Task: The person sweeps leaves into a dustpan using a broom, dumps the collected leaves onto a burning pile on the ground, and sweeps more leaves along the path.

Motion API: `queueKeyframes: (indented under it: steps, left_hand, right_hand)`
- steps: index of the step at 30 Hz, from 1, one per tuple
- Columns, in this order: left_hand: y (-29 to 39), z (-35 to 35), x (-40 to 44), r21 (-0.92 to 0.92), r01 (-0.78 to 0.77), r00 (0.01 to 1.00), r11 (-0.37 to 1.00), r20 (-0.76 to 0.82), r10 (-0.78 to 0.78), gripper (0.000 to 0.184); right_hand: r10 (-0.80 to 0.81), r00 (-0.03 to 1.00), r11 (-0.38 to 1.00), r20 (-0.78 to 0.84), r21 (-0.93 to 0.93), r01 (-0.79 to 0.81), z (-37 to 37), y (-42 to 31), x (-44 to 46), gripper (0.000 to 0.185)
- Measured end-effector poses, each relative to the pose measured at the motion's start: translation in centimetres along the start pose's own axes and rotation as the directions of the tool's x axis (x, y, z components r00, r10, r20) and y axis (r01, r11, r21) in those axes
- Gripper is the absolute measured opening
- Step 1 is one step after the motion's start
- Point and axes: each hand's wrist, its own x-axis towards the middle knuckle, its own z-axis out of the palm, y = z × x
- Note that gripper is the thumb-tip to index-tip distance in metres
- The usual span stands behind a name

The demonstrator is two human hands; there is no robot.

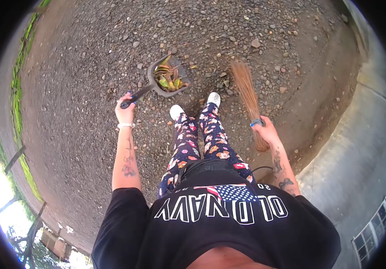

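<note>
My left hand [125, 108] is closed round the black handle of a grey dustpan [151, 74]. Green, yellow and brown leaves [168, 78] lie in the pan, which is out ahead of my feet. On the right, my right hand [265, 130] grips a stick broom [246, 87] near its bound end. The broom's brown bristles point forward and fan out over the gravel, apart from the dustpan. A small yellow leaf [193, 67] lies just right of the pan.
Gravel ground [89, 134] with scattered stones surrounds my white shoes [213, 99]. A pale concrete strip [354, 148] curves along the right side. Green grass [17, 103] edges the far left, and a barred window [375, 231] is at the lower right.
</note>
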Motion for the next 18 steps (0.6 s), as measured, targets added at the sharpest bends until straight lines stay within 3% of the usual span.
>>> queueKeyframes:
  steps: [1,3,5,6,8,11,14,16,17,18]
  left_hand:
    - [0.0,-0.9,-0.5,-0.050,0.043,0.999,0.998,-0.029,-0.045,0.025]
    - [-1.2,-2.7,-0.7,-0.053,-0.010,0.998,0.999,-0.057,0.007,0.024]
    - [-2.1,-3.8,-0.3,-0.071,0.030,0.994,0.997,-0.102,-0.037,0.023]
    - [-2.5,-4.3,0.1,-0.092,0.071,0.988,0.993,-0.130,-0.083,0.022]
    - [-1.5,-4.4,0.9,0.051,0.040,0.983,0.998,-0.180,-0.030,0.019]
    - [-1.8,-4.1,3.0,0.199,0.075,0.968,0.977,-0.251,-0.023,0.017]
    - [-2.9,-4.1,4.9,0.176,0.133,0.947,0.975,-0.312,-0.073,0.015]
    - [-2.7,-3.8,4.9,0.212,0.143,0.941,0.967,-0.331,-0.067,0.015]
    - [-2.5,-3.7,4.9,0.253,0.122,0.939,0.960,-0.341,-0.030,0.015]
    - [-2.0,-3.5,4.8,0.203,0.193,0.929,0.960,-0.352,-0.112,0.014]
  right_hand:
    - [-0.004,1.000,1.000,0.006,-0.009,0.004,1.7,0.9,1.9,0.069]
    - [0.133,0.989,0.967,0.056,0.212,-0.142,5.9,3.5,6.0,0.065]
    - [0.101,0.978,0.968,0.184,0.208,-0.139,7.9,-2.6,3.5,0.061]
    - [0.023,0.979,0.971,0.200,0.231,-0.070,9.5,-4.6,1.9,0.059]
    - [-0.088,0.954,0.996,0.285,0.045,0.079,11.5,-5.8,0.6,0.060]
    - [-0.141,0.897,0.984,0.418,-0.043,0.174,10.1,-7.7,-2.2,0.061]
    - [-0.213,0.836,0.974,0.505,0.045,0.220,5.9,-10.0,-4.2,0.060]
    - [-0.069,0.825,0.979,0.562,0.197,-0.052,4.2,-11.8,-5.7,0.058]
    - [-0.075,0.819,0.980,0.569,0.192,-0.044,4.2,-12.1,-5.4,0.058]
    - [-0.106,0.871,0.990,0.479,0.137,0.046,4.4,-12.4,-4.8,0.059]
